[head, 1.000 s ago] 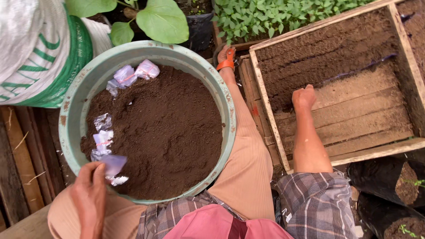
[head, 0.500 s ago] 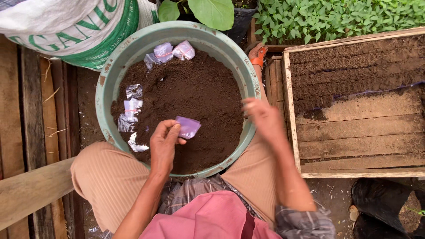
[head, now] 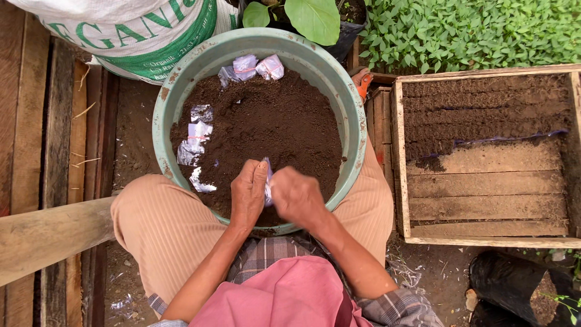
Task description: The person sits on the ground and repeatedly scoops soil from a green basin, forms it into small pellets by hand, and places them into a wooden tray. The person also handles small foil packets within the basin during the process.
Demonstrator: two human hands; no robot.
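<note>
Both hands now meet over near side of basin (head: 162, 121); left hand (head: 249, 195) and right hand (head: 296, 195) pinch small plastic packet (head: 267, 184) between them. Best worked above soil (head: 272, 121), fingers gripping edges, catching spills.

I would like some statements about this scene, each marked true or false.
1. Both hands hold one small packet over the soil. True: left hand, right hand.
2. The basin is empty. False: it holds dark soil and packets.
3. The wooden tray is fully covered with soil. False: its near part shows bare boards.
4. Two packets lie at the basin's far rim. True.
5. The sack lies inside the tray. False: it lies beside the basin.
</note>
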